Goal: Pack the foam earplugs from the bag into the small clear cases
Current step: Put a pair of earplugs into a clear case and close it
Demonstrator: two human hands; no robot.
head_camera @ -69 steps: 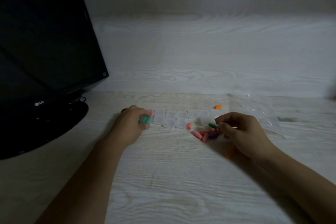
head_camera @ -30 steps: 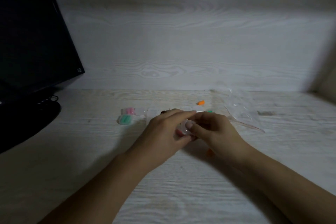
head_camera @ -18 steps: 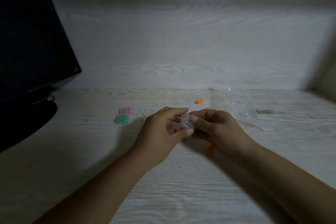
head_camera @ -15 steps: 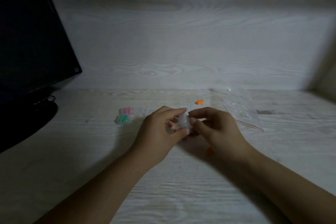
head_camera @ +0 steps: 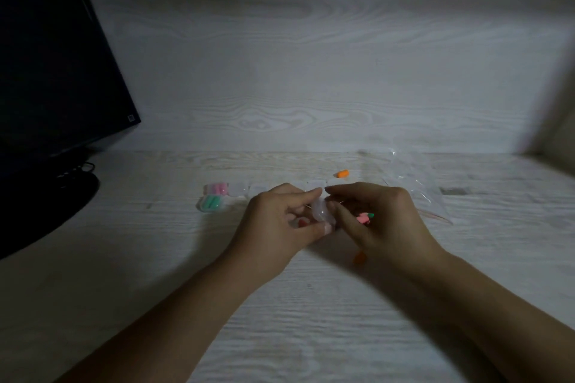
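My left hand [head_camera: 273, 227] and my right hand [head_camera: 376, 221] meet over the desk, and both pinch a small clear case [head_camera: 322, 211] held between their fingertips. Pink and green earplugs [head_camera: 364, 218] peek out under my right fingers. One orange earplug [head_camera: 342, 173] lies behind the hands, and another orange earplug [head_camera: 360, 257] shows under my right wrist. Two filled cases sit at the left, one with pink plugs [head_camera: 217, 188] and one with green plugs [head_camera: 210, 203]. The clear bag [head_camera: 413, 183] lies at the right.
A row of empty clear cases [head_camera: 258, 188] stretches between the filled ones and my hands. A black monitor [head_camera: 53, 71] on its round stand [head_camera: 46, 205] fills the left side. A pale wood back panel rises behind the desk.
My left hand left the filled green case at the left and came to the middle. Both hands lifted one clear case and now work it between the fingertips.
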